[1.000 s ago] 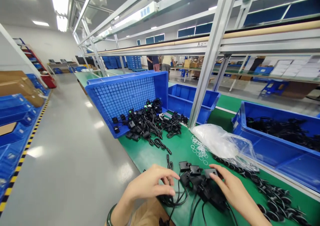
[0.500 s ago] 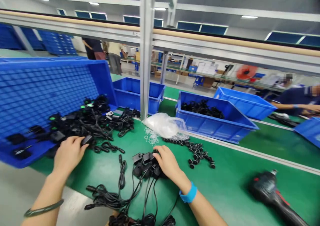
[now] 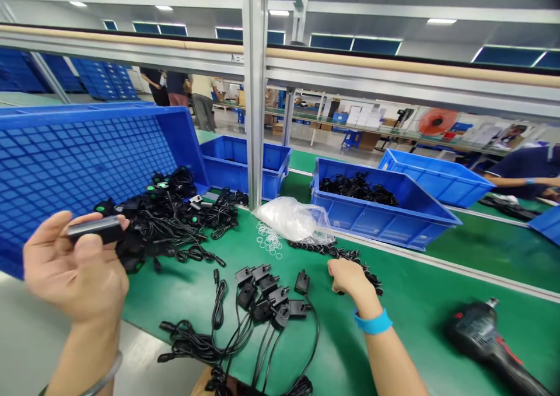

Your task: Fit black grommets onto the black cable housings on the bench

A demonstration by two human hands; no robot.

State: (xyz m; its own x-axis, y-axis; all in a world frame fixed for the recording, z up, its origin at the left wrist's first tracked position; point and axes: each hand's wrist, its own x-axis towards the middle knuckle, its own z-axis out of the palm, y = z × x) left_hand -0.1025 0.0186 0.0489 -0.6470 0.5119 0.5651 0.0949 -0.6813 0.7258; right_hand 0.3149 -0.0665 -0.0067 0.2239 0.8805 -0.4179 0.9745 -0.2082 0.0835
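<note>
My left hand is raised at the left, palm up, with a small black box-shaped part pinched between thumb and fingers. Any cable on that part is out of sight. At the right, my right hand is over small black knob-like pieces, its fingers curled closed; what they hold, if anything, is hidden. Between the hands lies a cluster of small black boxes with nozzles and cables, resembling small pumps. One such box sits apart at the cluster's right.
A tipped blue crate spills black cabled parts. Clear rings lie by a plastic bag and a metal post. A blue bin stands behind. A power driver lies at right.
My left hand has lifted the black box-shaped part from the pile and turned palm up. My right hand has left the box cluster and moved right to the small knob-like pieces.
</note>
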